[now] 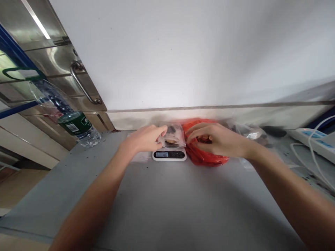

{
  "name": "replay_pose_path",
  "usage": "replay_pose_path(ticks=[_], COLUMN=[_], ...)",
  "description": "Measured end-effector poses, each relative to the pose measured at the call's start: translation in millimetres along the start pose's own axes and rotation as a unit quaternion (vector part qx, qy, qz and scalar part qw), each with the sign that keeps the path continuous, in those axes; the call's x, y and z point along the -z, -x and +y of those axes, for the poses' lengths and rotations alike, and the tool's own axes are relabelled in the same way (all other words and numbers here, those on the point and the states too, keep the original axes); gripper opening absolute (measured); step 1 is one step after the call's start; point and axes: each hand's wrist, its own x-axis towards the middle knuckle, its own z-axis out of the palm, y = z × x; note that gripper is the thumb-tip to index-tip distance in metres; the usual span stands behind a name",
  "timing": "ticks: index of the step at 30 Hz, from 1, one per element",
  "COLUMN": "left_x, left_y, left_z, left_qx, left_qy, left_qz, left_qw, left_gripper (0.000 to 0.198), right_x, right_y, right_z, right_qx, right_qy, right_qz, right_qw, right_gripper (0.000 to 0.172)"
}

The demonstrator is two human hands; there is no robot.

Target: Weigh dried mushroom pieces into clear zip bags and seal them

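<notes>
- Left hand [146, 140]: fingers curled, thumb and forefinger narrowly parted at the near-left edge of the clear bag; whether they pinch the film cannot be told.
- Clear bag [178, 135]: just right of the left hand's fingertips, left of the right hand; dark and brown pieces inside; lies on the scale.
- Scale [169, 154]: white, black front panel, lit display; between the two hands, its front edge nearer the wearer than either.
- Right hand [222, 137]: bent over the red bag, thumb set apart from the fingers; whether it holds a piece cannot be told.
- Red bag [208, 159]: directly beneath the right hand, beside the scale; brown pieces [205, 138] show between thumb and fingers.
- Bottle [75, 123]: clear, green label, well left of the left hand.
- Tabletop [167, 198]: grey, beneath both hands.
</notes>
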Motion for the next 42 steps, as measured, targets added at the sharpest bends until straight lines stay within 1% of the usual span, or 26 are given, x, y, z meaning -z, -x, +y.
replay_pose_path(ticks=[2, 3, 4, 5, 6, 7, 9, 11, 13, 15, 16, 19, 20, 21, 22, 24, 26, 28, 29, 31, 32, 33, 36, 37, 39, 42], left_x=[1.3, 3.7, 7.1, 11.4, 16.4, 21.9, 33.1, 43.3, 51.1, 55.3, 55.9, 53.0, 51.2, 49.5, 47.8, 45.1, 42.9, 40.4, 38.9, 35.9, 34.5, 33.4, 32.2, 32.5, 34.2, 37.0], left_y=[0.5, 1.7, 3.7, 6.6, 10.3, 14.7, 24.8, 34.7, 42.0, 45.0, 44.8, 39.7, 37.6, 35.7, 34.3, 32.9, 32.5, 31.4, 30.2, 26.6, 24.3, 22.1, 17.6, 17.2, 18.4, 22.0], left_z=[-1.0, -0.9, -0.2, 1.0, 2.7, 4.7, 9.1, 12.6, 14.0, 13.0, 11.8, 7.9, 6.8, 6.1, 5.6, 5.6, 6.6, 8.1, 8.8, 9.5, 9.6, 9.4, 8.9, 9.1, 10.2, 13.0], left_qx=[-0.011, -0.019, -0.029, -0.043, -0.059, -0.076, -0.1, -0.108, -0.124, -0.141, -0.149, -0.154, -0.142, -0.127, -0.111, -0.095, -0.09, -0.073, -0.062, -0.048, -0.045, -0.041, -0.046, -0.056, -0.076, -0.08], left_qy=[0.023, 0.038, 0.056, 0.074, 0.094, 0.11, 0.128, 0.136, 0.143, 0.153, 0.16, 0.183, 0.183, 0.182, 0.184, 0.209, 0.251, 0.29, 0.305, 0.325, 0.329, 0.328, 0.329, 0.333, 0.342, 0.36], left_qz=[0.024, 0.037, 0.049, 0.06, 0.072, 0.083, 0.113, 0.141, 0.167, 0.173, 0.16, 0.082, 0.066, 0.063, 0.07, 0.092, 0.114, 0.146, 0.168, 0.199, 0.205, 0.207, 0.199, 0.197, 0.189, 0.176], left_qw=[0.999, 0.998, 0.997, 0.994, 0.991, 0.988, 0.98, 0.975, 0.968, 0.963, 0.963, 0.968, 0.97, 0.973, 0.974, 0.969, 0.957, 0.943, 0.936, 0.923, 0.921, 0.921, 0.922, 0.921, 0.917, 0.913], left_gripper=[0.013, 0.013, 0.011, 0.009, 0.005, 0.007, 0.018, 0.028, 0.028, 0.027, 0.027, 0.03, 0.03, 0.029, 0.029, 0.03, 0.029, 0.024, 0.03, 0.055, 0.06, 0.056, 0.026, 0.021, 0.021, 0.02], right_x=[-7.8, -11.6, -14.9, -17.3, -18.6, -18.7, -15.4, -9.0, -1.8, 4.0, 6.0, 8.7, 9.0, 9.2, 9.3, 9.6, 9.4, 8.4, 7.5, 5.9, 5.3, 5.0, 6.0, 6.8, 8.9, 12.1], right_y=[-1.3, -2.1, -3.0, -3.9, -4.6, -5.1, -4.9, -3.0, -0.3, 2.3, 3.3, 5.1, 5.3, 5.4, 5.3, 4.7, 3.3, 1.6, 0.7, -0.4, -0.5, -0.3, 1.8, 2.6, 4.2, 5.7], right_z=[-2.6, -2.8, -2.3, -1.6, -0.9, -0.7, -3.2, -10.3, -19.7, -27.5, -30.0, -32.2, -31.8, -31.3, -30.7, -29.5, -27.6, -24.6, -22.9, -19.9, -19.0, -18.5, -18.5, -18.5, -17.5, -14.1], right_qx=[0.02, 0.027, 0.037, 0.049, 0.064, 0.081, 0.107, 0.098, 0.058, 0.024, 0.013, -0.002, -0.007, -0.012, -0.018, -0.024, -0.023, -0.022, -0.022, -0.021, -0.021, -0.02, -0.018, -0.018, -0.023, -0.019], right_qy=[0.024, 0.041, 0.06, 0.076, 0.085, 0.086, 0.059, -0.002, -0.08, -0.124, -0.127, -0.135, -0.144, -0.154, -0.164, -0.196, -0.247, -0.281, -0.282, -0.273, -0.267, -0.261, -0.254, -0.255, -0.258, -0.264], right_qz=[-0.025, -0.027, -0.019, 0.0, 0.029, 0.065, 0.144, 0.215, 0.256, 0.256, 0.241, 0.142, 0.116, 0.105, 0.106, 0.131, 0.14, 0.155, 0.174, 0.217, 0.234, 0.247, 0.267, 0.268, 0.258, 0.225], right_qw=[0.999, 0.998, 0.997, 0.996, 0.994, 0.991, 0.982, 0.972, 0.962, 0.958, 0.962, 0.981, 0.983, 0.982, 0.981, 0.972, 0.958, 0.947, 0.943, 0.937, 0.935, 0.933, 0.929, 0.929, 0.931, 0.938], right_gripper=[0.035, 0.041, 0.045, 0.045, 0.041, 0.033, 0.023, 0.02, 0.02, 0.024, 0.025, 0.028, 0.028, 0.028, 0.028, 0.028, 0.03, 0.033, 0.035, 0.034, 0.033, 0.032, 0.029, 0.029, 0.03, 0.031])
